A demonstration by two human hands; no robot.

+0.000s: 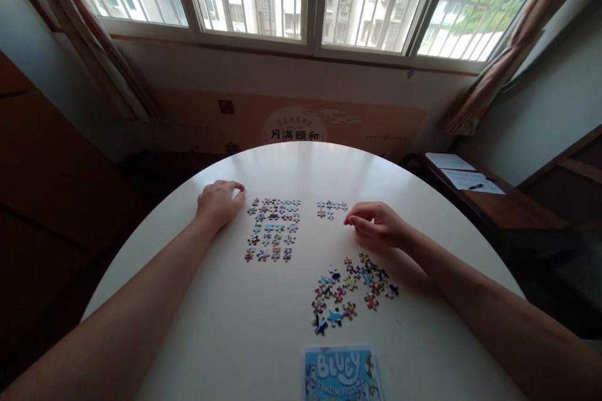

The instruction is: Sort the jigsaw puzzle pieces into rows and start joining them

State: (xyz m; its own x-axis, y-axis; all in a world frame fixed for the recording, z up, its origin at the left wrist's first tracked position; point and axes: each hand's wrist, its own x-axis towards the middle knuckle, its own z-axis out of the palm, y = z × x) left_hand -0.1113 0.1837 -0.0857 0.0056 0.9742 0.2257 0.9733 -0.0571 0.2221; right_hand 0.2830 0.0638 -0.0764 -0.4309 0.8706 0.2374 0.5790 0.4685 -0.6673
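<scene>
My left hand (220, 203) rests on the table with its fingers loosely bent and the thumb apart, holding nothing visible. Just right of it lie rows of jigsaw puzzle pieces (275, 240), spaced out in a block. A smaller group of pieces (321, 214) sits further right in two short rows. Beside that group is my right hand (376, 222), its thumb and fingertips drawn together low over the table; whatever may be between them is hidden. Below this hand spreads a loose pile of colourful puzzle pieces (350, 284), some overlapping.
A blue "Bluey" card or packet (341, 373) lies at the table's near side. The round white table (211, 326) has a curved edge. Papers and a pen (476, 187) lie on a wooden surface at right. Behind stand a wall and barred windows.
</scene>
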